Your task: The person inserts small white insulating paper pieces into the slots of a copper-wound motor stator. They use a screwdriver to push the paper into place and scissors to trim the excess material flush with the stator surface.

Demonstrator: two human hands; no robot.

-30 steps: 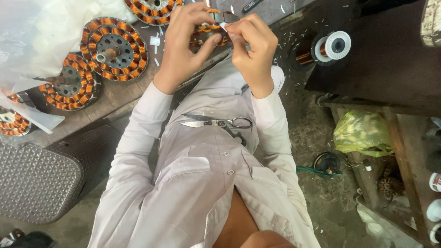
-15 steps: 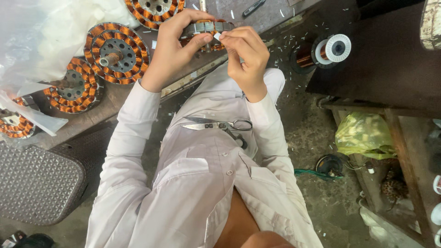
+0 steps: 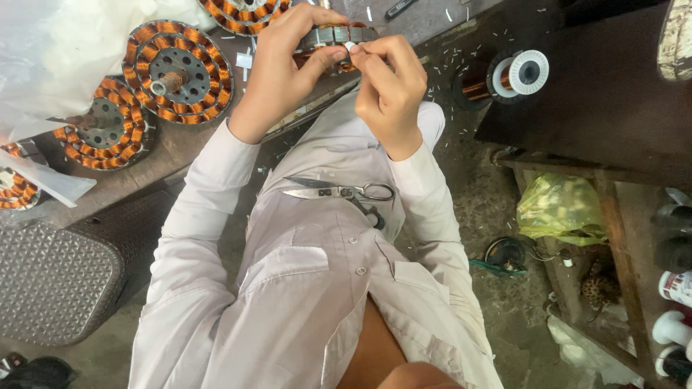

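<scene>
Left hand (image 3: 277,72) grips a wound motor stator (image 3: 335,36) at the bench (image 3: 166,155) edge, fingers curled over its top, thumb pressed against the near side. Right hand (image 3: 389,90) pinches a small white insulation strip (image 3: 351,46) between thumb and forefinger, right at the stator's copper windings.

Scissors (image 3: 339,192) lie flat in the lap, blades closed, pointing toward the left arm.

Two more copper-wound stators (image 3: 176,72) (image 3: 108,137) sit on the bench, left of the hands. Clear plastic sheet (image 3: 58,50) bunched at far left. Copper wire spool (image 3: 508,75) with white flange rests on the dark surface to the right. Crumpled yellow-green plastic bag (image 3: 559,209) on the lower shelf, right side.
</scene>
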